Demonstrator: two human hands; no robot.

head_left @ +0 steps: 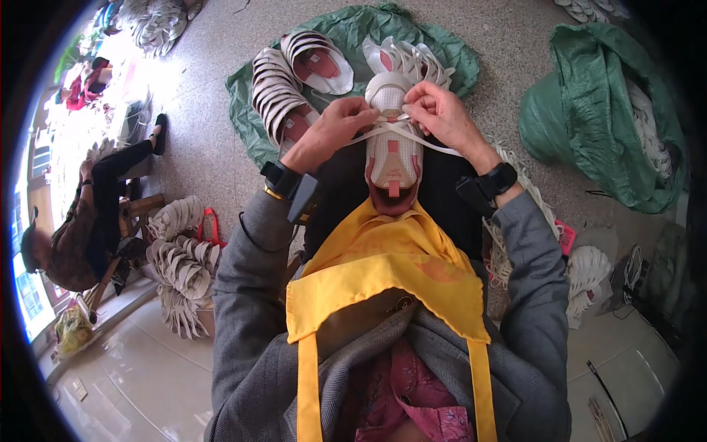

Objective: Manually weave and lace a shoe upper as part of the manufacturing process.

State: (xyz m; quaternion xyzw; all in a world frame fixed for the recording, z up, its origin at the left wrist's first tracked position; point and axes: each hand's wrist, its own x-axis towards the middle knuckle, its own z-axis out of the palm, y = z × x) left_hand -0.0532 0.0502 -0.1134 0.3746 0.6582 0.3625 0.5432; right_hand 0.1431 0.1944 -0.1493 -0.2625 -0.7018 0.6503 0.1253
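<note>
A white and pink shoe upper (392, 158) rests on my lap, its toe pointing away from me and its heel near the yellow apron (383, 272). White shoelace (398, 130) crosses over its front. My left hand (335, 127) pinches the lace at the left side of the lacing. On the right, my right hand (442, 118) has thumb and finger closed on the lace close to the eyelets. Loose lace ends trail out to both sides below my hands. The fingertips partly hide the eyelets.
Ahead, stacked shoe uppers (277, 88) lie on a green sheet (353, 26). A green sack (611, 125) holding more pale pieces stands at the right. Bundled white laces (526, 184) hang beside my right arm. Piles of pale pieces (180, 258) sit at left, near a seated person (81, 221).
</note>
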